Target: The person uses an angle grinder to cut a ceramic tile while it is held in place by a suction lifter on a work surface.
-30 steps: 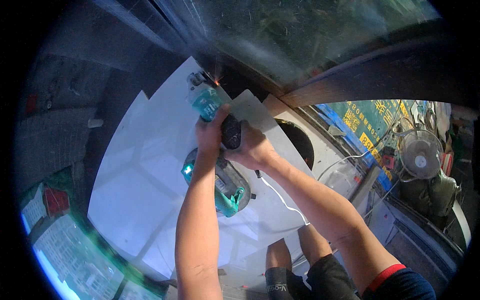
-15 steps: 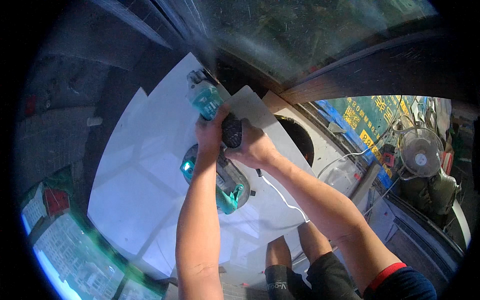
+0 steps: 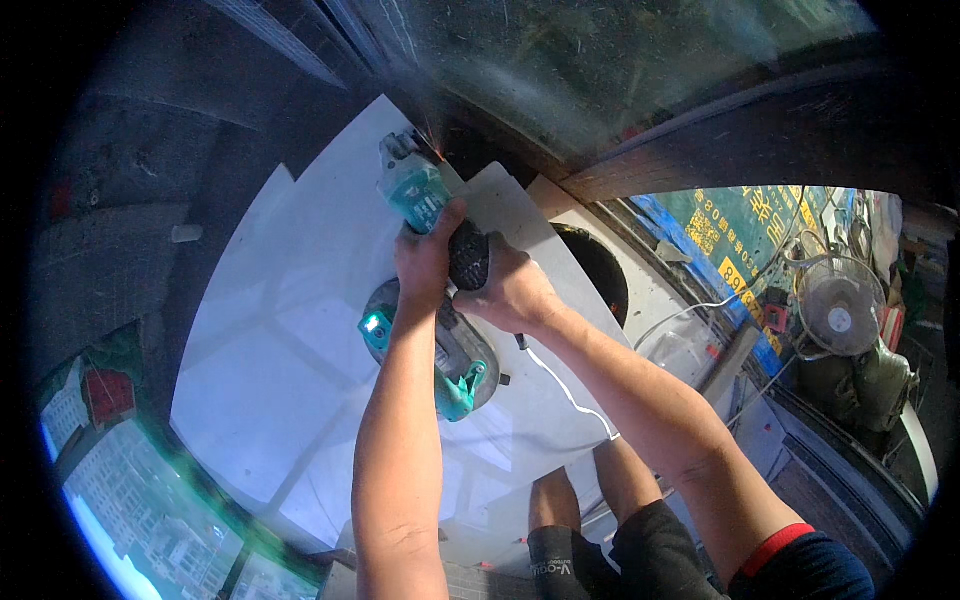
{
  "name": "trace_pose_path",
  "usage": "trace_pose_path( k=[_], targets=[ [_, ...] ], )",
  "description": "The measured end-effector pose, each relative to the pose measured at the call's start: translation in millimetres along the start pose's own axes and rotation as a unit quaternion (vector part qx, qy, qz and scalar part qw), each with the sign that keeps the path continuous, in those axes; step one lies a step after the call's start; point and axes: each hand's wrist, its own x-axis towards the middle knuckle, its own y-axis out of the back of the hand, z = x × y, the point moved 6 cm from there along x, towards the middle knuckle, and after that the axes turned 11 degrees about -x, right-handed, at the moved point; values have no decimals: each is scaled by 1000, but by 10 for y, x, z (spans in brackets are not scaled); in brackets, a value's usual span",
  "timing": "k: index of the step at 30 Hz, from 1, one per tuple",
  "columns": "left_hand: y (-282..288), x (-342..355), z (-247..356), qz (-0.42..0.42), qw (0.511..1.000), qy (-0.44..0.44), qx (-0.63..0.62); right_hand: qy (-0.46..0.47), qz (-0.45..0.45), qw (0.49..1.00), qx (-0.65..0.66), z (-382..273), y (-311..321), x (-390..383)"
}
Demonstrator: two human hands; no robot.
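Near the far edge of the white panel (image 3: 270, 330), the teal angle grinder (image 3: 415, 192) threw orange sparks (image 3: 438, 152). The left hand (image 3: 424, 258) gripped its middle, the right hand (image 3: 512, 287) its black rear. Under the left forearm lay a black device (image 3: 466, 352) with teal levers.

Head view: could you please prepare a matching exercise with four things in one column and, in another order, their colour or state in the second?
1. grinder
2. suction lifter
3. cord
4. panel

A. thin, white, winding
B. broad, pale, lying under the lifter
C. gripped by left hand and right hand
D. dark body with teal levers

Pairs: 1-C, 2-D, 3-A, 4-B
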Motion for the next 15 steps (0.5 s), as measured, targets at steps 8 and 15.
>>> trace_pose_path(
  k=[8, 15],
  targets=[
    [-92, -93, 16, -18, 999, 13, -48, 29, 55, 998, 25, 31, 46, -61],
    [-96, -85, -14, -26, 999, 16, -42, -14, -5, 1000, 22, 67, 32, -63]
  ],
)
